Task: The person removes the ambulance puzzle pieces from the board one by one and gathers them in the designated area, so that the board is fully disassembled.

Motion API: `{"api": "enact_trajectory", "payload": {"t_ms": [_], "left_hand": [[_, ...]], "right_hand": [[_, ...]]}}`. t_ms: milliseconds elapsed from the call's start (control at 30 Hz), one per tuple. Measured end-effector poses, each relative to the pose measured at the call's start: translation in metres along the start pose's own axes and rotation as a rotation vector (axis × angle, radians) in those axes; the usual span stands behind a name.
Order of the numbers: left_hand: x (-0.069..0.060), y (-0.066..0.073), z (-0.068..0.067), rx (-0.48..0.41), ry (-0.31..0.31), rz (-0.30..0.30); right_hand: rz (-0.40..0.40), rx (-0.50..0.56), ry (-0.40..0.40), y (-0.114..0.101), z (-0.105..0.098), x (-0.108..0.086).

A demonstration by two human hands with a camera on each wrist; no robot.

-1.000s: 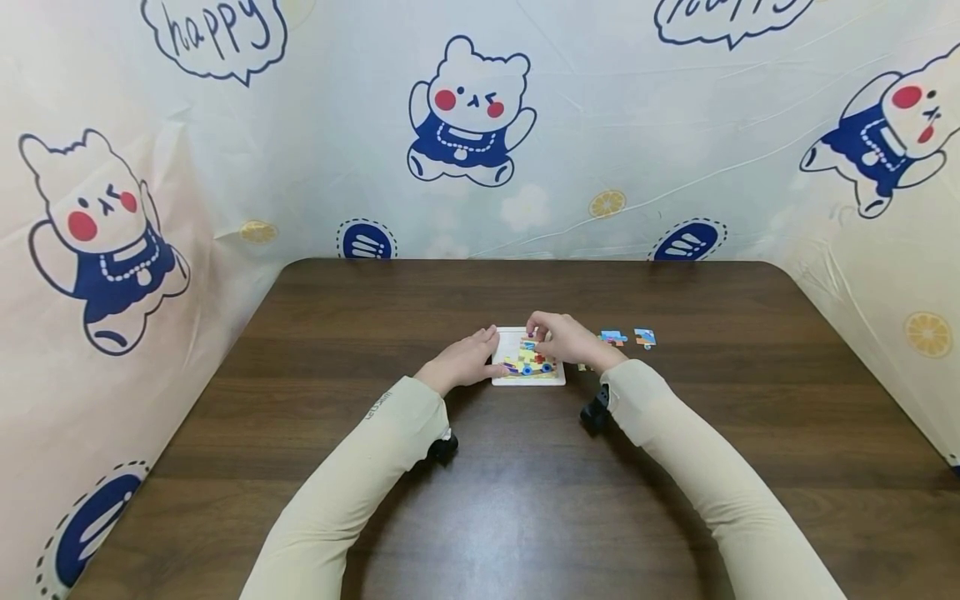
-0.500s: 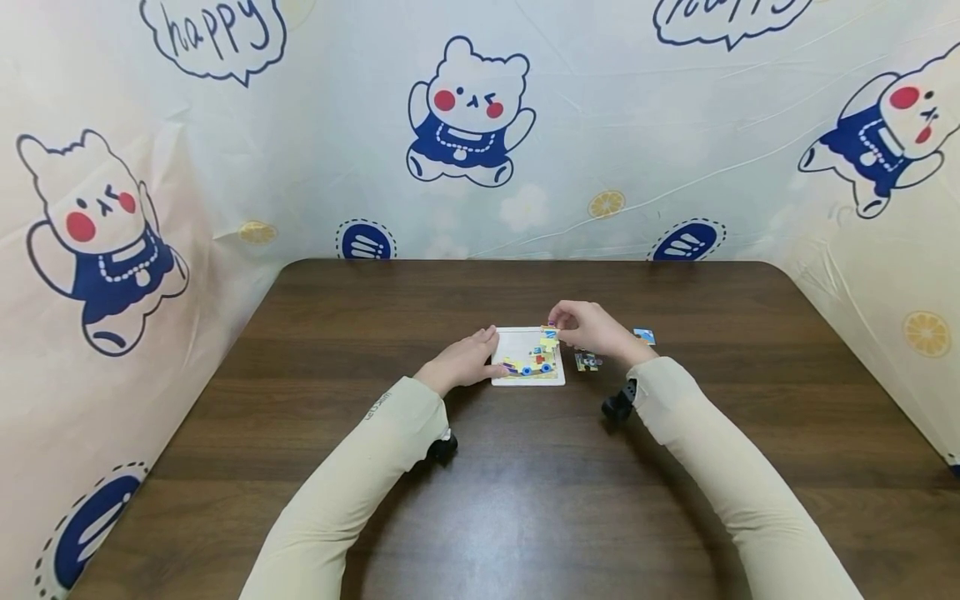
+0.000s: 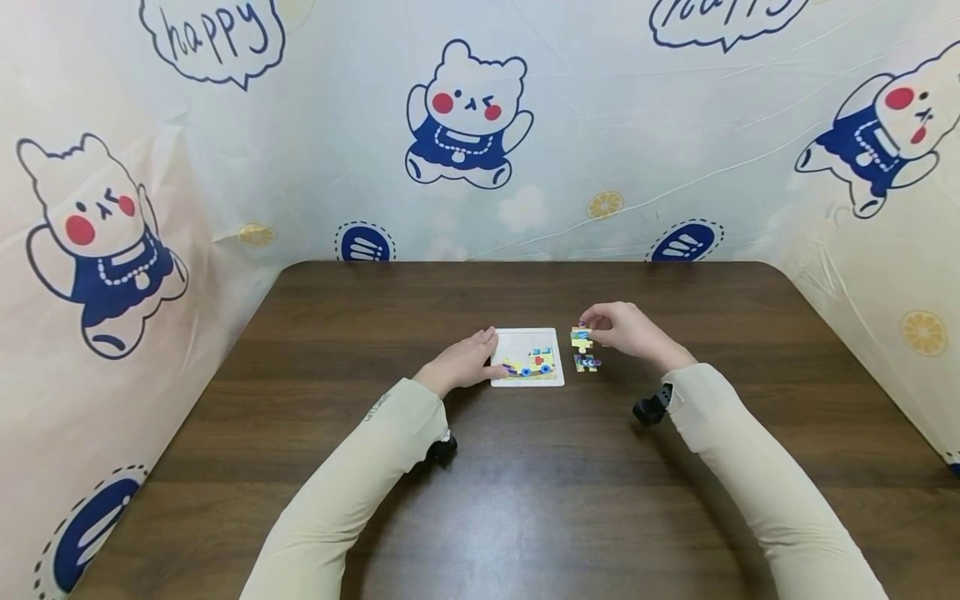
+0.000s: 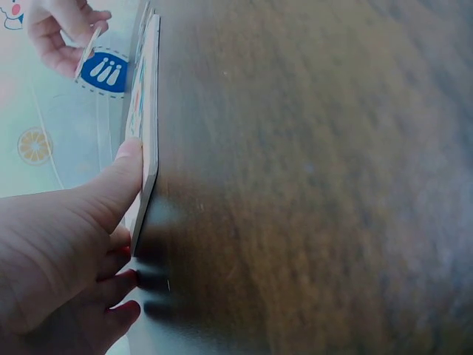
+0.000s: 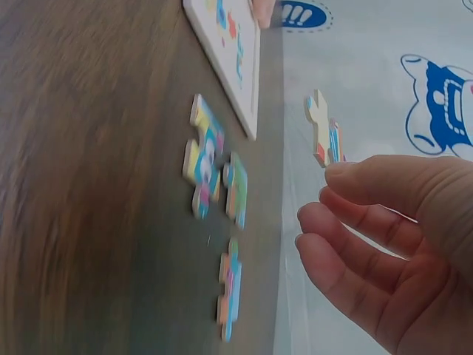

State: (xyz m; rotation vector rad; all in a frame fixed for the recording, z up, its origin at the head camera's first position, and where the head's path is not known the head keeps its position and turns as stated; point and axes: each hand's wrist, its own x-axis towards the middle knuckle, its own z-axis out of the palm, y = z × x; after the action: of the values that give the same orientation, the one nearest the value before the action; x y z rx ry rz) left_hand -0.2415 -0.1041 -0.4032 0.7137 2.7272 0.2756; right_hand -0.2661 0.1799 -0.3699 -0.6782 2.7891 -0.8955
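Observation:
My left hand [image 3: 461,358] holds the near left part of a white-framed jigsaw puzzle tray [image 3: 561,358], thumb on the frame and fingers along its left side. Inside, joined pieces [image 3: 534,365] show part of a colourful vehicle at the lower right; the upper left is white. Off the tray's right side, my right hand [image 3: 633,332] pinches a yellow and blue jigsaw piece [image 3: 581,338] between thumb and forefinger. The right wrist view shows this piece [image 5: 321,127] raised at the thumb tip, the other fingers loosely bent.
Loose jigsaw pieces lie right of the tray: one with yellow and purple [image 5: 205,157], a greenish one [image 5: 236,191] and an orange-blue one [image 5: 230,288]. The brown wooden table [image 3: 480,517] ends at a cartoon-printed cloth [image 3: 322,150] behind and on both sides.
My right hand has lifted the jigsaw piece from over the tray and carried it right, past the tray's edge. The left hand and tray have stayed in place.

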Motion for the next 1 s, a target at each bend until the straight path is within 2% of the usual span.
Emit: {"api": "enact_trajectory", "payload": {"t_ms": [300,633,1000], "left_hand": [[0.001,0.0,0.001,0.008,-0.004,-0.011],[0.0,0.0,0.001,0.005,-0.006,-0.009],[0.0,-0.001,0.001,-0.002,-0.007,-0.006]], "right_hand": [[0.014,-0.049,0.011,0.019,-0.008,-0.012],[0.016,-0.07,-0.044,0.036,-0.009,-0.025],[-0.04,-0.103,-0.072,0.048,-0.006,-0.028]]}}
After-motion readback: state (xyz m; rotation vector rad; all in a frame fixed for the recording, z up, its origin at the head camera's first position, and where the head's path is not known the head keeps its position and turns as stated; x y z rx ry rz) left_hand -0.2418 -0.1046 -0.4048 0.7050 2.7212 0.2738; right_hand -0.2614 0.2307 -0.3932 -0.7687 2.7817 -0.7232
